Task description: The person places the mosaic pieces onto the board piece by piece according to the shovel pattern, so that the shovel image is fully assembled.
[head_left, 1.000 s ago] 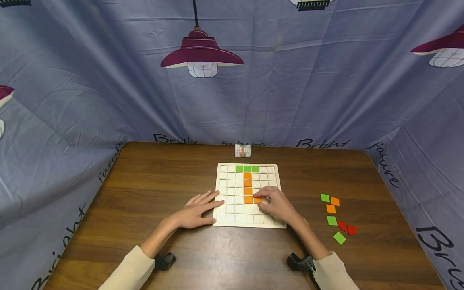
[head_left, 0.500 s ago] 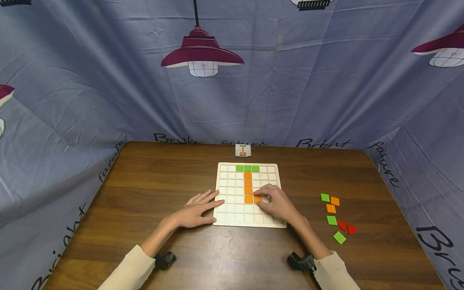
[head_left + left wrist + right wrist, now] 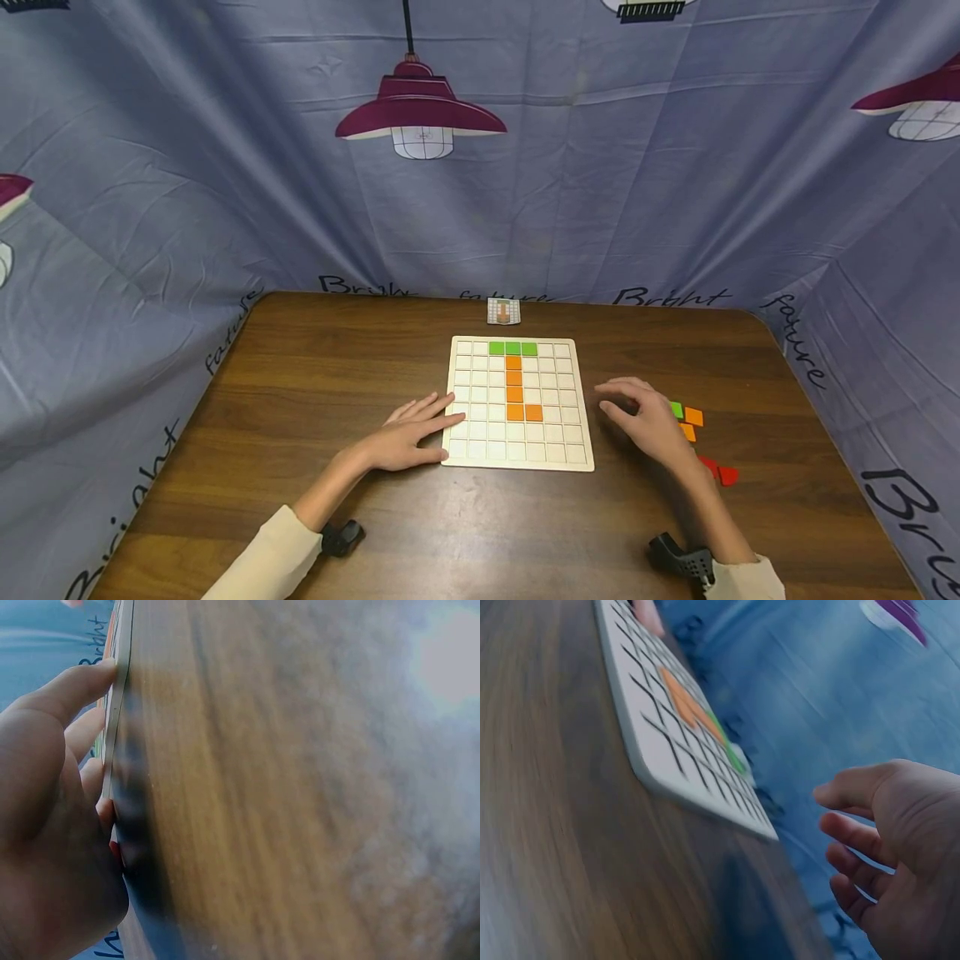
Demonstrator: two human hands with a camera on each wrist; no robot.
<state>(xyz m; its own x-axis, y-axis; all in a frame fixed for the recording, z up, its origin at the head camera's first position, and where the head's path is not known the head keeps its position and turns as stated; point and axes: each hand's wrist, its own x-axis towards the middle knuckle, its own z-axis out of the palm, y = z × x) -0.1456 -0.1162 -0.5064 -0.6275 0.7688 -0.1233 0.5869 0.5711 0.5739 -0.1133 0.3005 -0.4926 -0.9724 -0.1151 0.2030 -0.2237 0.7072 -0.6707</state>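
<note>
A white grid board (image 3: 555,454) lies on the table, with a row of green tiles (image 3: 513,348) at its far edge and a column of orange tiles (image 3: 513,378) below them. One more orange tile (image 3: 533,412) sits right of the column's lowest tile. My left hand (image 3: 401,439) rests with spread, straight fingers on the board's left edge; the left wrist view shows its fingertips (image 3: 105,671) touching that edge. Over the table right of the board is my right hand (image 3: 645,421), its fingers loosely bent and holding nothing, as the right wrist view also shows (image 3: 900,847).
Right of the right hand lie loose orange tiles (image 3: 693,417), a green tile (image 3: 677,410) and red pieces (image 3: 727,476), partly covered by the hand and forearm. A small pattern card (image 3: 503,311) stands behind the board. A blue printed curtain (image 3: 570,208) encloses the table (image 3: 337,350).
My right hand has let go of the orange tile, leaving it in its cell beside the column, and has moved right off the board toward the loose tiles. The left hand stays put.
</note>
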